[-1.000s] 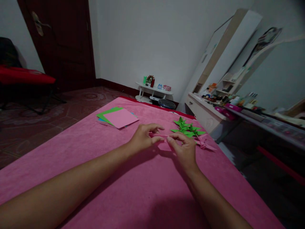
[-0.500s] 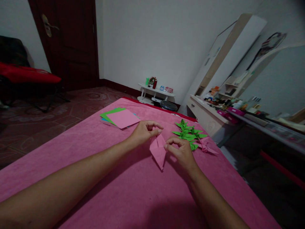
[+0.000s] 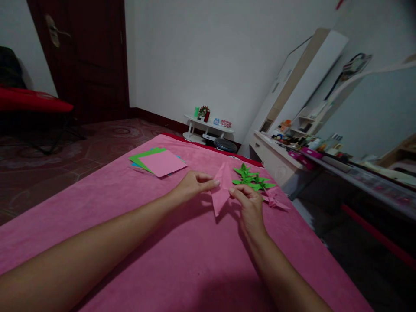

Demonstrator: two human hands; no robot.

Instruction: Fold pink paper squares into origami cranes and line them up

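Observation:
Both hands hold a folded pink paper piece (image 3: 221, 188), a long diamond shape lifted just above the pink cloth (image 3: 136, 234). My left hand (image 3: 191, 187) pinches its left edge with thumb and fingers closed. My right hand (image 3: 248, 207) pinches its right edge. Just beyond the right hand lie several green folded paper cranes (image 3: 251, 178) and a pink folded crane (image 3: 275, 201).
A stack of flat paper sheets (image 3: 158, 162), pink on top with green and blue below, lies at the far left of the cloth. Past the cloth's right edge stands a cluttered dresser (image 3: 292, 151). A small white shelf (image 3: 208, 125) stands by the far wall.
The pink paper was flat on the cloth under both hands, then was lifted and opened into a long diamond. Both hands now hold it up by its sides.

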